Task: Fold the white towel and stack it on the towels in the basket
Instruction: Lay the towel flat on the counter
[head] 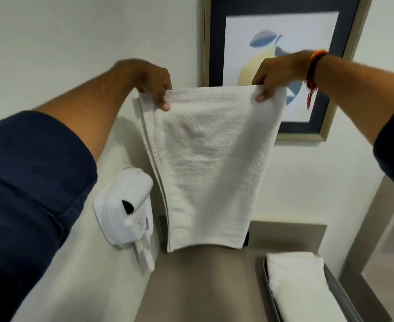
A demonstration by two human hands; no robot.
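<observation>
1. The white towel (211, 156) hangs above the tabletop (205, 282), up and left of the basket (337, 287), its lower edge just over the surface.
2. The left hand (153, 83) pinches one top corner, and the right hand (275, 73) pinches the other.
3. It looks already doubled; keep the top edge taut and level.
4. Match corners squarely before the next fold, so it sits flat on the folded towels (296, 282) in the basket.
</observation>
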